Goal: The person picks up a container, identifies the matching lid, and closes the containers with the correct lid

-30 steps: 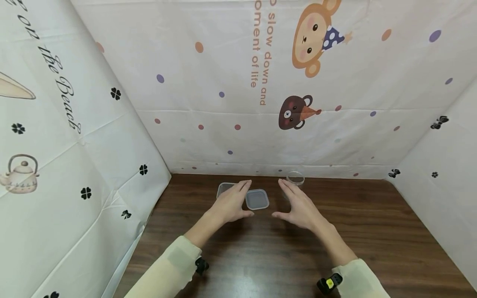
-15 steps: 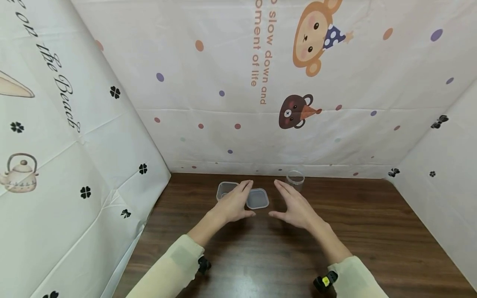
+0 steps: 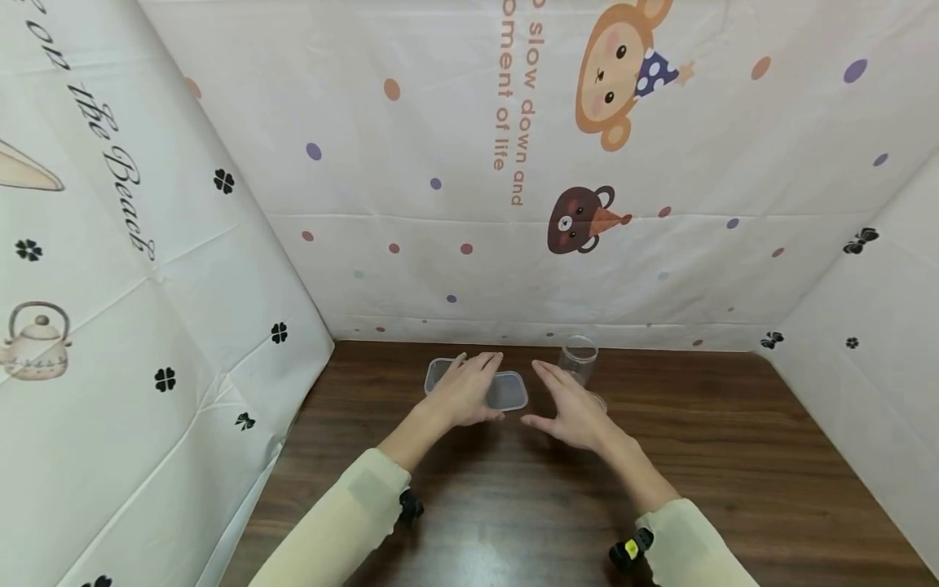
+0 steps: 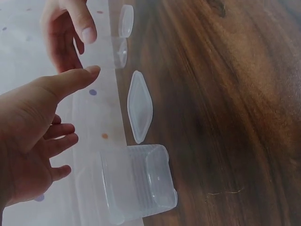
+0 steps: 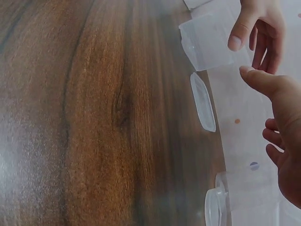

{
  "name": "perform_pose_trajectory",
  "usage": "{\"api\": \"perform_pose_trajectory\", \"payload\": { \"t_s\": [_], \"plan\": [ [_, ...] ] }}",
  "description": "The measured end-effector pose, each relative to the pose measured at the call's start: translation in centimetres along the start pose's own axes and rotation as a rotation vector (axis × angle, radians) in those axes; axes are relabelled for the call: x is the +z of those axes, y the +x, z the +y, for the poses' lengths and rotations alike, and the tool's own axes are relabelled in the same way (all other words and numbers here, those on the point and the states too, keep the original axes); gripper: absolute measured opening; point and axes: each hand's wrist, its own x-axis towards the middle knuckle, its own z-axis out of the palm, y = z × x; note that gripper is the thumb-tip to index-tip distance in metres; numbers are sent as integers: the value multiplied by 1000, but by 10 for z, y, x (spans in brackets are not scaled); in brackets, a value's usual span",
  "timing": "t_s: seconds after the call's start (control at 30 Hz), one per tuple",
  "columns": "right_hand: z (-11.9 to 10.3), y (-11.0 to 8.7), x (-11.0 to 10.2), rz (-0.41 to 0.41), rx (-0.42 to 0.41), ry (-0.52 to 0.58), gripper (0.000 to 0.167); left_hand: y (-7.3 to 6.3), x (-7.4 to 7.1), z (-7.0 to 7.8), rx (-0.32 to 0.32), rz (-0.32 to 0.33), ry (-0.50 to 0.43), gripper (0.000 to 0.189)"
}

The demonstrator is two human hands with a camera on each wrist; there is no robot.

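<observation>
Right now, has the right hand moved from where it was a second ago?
Yes, the right hand shifted left, toward the unmoved square lid.

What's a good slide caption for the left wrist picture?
Left hand and right hand, both empty, above a wooden table with a clear tub and frosted lid.

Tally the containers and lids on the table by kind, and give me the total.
Clear squarish plastic container: 1
Translucent squarish plastic lid: 1
Clear cylindrical jar: 1
Translucent round lid: 1
Total: 4
</observation>
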Motion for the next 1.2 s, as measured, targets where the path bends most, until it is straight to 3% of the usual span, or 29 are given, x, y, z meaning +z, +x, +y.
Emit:
{"api": "perform_pose_trajectory", "payload": {
  "t_s": [0.23, 0.83, 1.2],
  "plan": [
    [3, 6, 7, -8, 7, 22, 100, 5, 2, -4, -37, -27, 23, 113],
    [12, 14, 24, -51, 47, 24, 97, 18, 6, -7, 12, -65, 140, 103],
    [14, 20, 31, -85, 71, 40, 98, 24, 10, -9, -18, -132, 180, 107]
  ]
}}
